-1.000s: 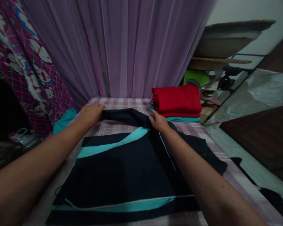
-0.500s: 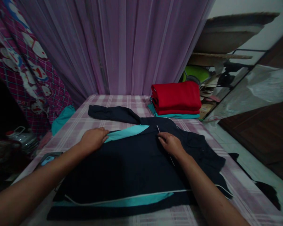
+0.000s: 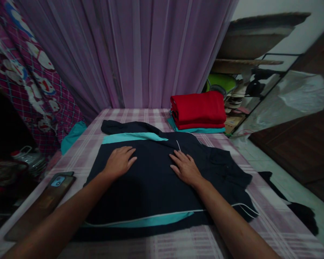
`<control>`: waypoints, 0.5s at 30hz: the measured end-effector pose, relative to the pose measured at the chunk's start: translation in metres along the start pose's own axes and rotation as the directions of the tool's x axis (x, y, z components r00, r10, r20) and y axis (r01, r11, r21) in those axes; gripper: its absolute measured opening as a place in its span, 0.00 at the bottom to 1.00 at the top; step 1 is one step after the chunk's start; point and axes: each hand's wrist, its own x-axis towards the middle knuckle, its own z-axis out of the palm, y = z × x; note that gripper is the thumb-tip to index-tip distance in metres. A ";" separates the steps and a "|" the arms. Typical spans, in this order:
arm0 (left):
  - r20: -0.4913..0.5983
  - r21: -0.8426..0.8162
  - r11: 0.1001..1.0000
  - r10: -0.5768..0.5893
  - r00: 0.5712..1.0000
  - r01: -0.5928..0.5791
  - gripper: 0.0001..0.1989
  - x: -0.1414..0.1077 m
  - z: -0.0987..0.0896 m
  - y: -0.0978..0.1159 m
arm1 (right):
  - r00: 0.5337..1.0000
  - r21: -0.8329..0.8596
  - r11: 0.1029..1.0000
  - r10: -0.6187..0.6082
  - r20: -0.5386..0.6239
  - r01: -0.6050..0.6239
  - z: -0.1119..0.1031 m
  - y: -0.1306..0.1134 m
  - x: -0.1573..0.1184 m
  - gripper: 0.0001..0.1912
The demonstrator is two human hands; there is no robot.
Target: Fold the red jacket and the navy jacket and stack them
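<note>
A dark navy garment (image 3: 151,183) with turquoise panels and white piping lies spread on the checked tablecloth. My left hand (image 3: 120,161) rests on its left part, fingers apart, just below the upper turquoise strip. On the fabric right of the middle lies my right hand (image 3: 185,167), palm down with its fingers spread, below a short white piping line. Neither hand grips anything. One dark sleeve (image 3: 126,127) stretches left along the garment's far side.
Folded red cloth (image 3: 198,109) sits on turquoise cloth at the table's back right. A phone (image 3: 41,205) lies by my left forearm on the checked tablecloth (image 3: 275,223). Purple curtains (image 3: 140,54) hang behind; a cluttered rack stands at right.
My left hand has let go of the garment's far left edge and moved right onto the fabric. That edge now lies flatter and further left. My right hand's fingers have spread. More phone shows.
</note>
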 end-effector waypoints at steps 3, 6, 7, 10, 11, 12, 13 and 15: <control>0.101 -0.029 0.990 -0.132 0.986 0.135 0.28 -0.022 0.021 -0.003 | 0.997 -0.022 0.999 0.037 0.074 -0.036 -0.002 0.003 0.004 0.26; 0.150 -0.039 0.982 -0.175 0.973 0.183 0.30 -0.026 0.027 -0.006 | 0.988 -0.031 0.988 0.154 0.026 -0.153 -0.007 0.011 0.011 0.25; 0.160 -0.040 0.982 -0.177 0.971 0.185 0.30 -0.026 0.026 -0.006 | 0.986 -0.021 0.986 0.166 -0.003 -0.166 -0.010 0.013 0.014 0.24; 0.169 -0.034 0.982 -0.178 0.969 0.186 0.30 -0.028 0.022 -0.003 | 0.989 0.000 0.992 0.126 -0.078 -0.126 -0.023 0.015 0.031 0.22; 0.162 -0.030 0.982 -0.181 0.970 0.188 0.30 -0.029 0.022 -0.002 | 0.988 -0.005 0.993 0.116 -0.101 -0.117 -0.028 0.015 0.040 0.21; 0.153 -0.026 0.981 -0.186 0.970 0.192 0.30 -0.031 0.022 -0.001 | 0.985 -0.013 0.992 0.124 -0.123 -0.127 -0.034 0.016 0.052 0.21; 0.144 -0.027 0.981 -0.189 0.971 0.195 0.30 -0.033 0.022 -0.001 | 0.979 -0.019 0.988 0.149 -0.138 -0.153 -0.041 0.017 0.065 0.21; 0.128 -0.035 0.980 -0.188 0.974 0.194 0.29 -0.035 0.025 -0.002 | 0.971 -0.024 0.979 0.200 -0.130 -0.205 -0.052 0.020 0.097 0.22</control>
